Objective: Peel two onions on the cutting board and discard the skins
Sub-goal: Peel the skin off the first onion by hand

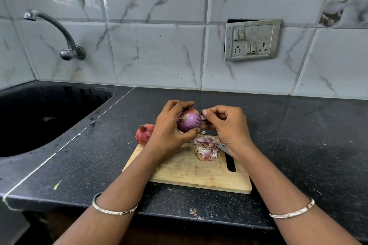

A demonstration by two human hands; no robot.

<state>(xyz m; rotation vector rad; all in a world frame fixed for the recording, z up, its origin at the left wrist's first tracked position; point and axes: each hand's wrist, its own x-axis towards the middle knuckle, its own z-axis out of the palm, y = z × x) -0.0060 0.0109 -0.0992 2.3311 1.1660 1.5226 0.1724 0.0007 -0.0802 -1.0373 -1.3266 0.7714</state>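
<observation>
Head view: both forearms come up from the bottom edge, a thin bangle (pixel 114 210) on each wrist, and the hands meet in the air over the far end of the cutting board (pixel 189 173). The left hand (pixel 169 131) is lifted off the board with its palm turned to the right. The right hand (pixel 227 125) sits just beside it at about the same height, back of the hand up.

The purple onion (pixel 189 122) is cupped in the left hand, mostly bare and shiny, with a bit of brown skin near the top. The left fingers (pixel 179 105) curl over the top and the thumb wraps underneath, so it's a proper grip. The right hand's thumb and fingers are pinched on a small strip of skin (pixel 203 117) right at the onion's side, touching it.

The second onion (pixel 144 134), reddish and unpeeled, sits at the board's far left corner, partly behind the left hand. A pile of skins (pixel 206 147) lies on the board below the hands, and a knife blade (pixel 224 147) pokes out from under the right hand. The board is on the black table (pixel 298 135), with a sink (pixel 39 115) off to the left.
</observation>
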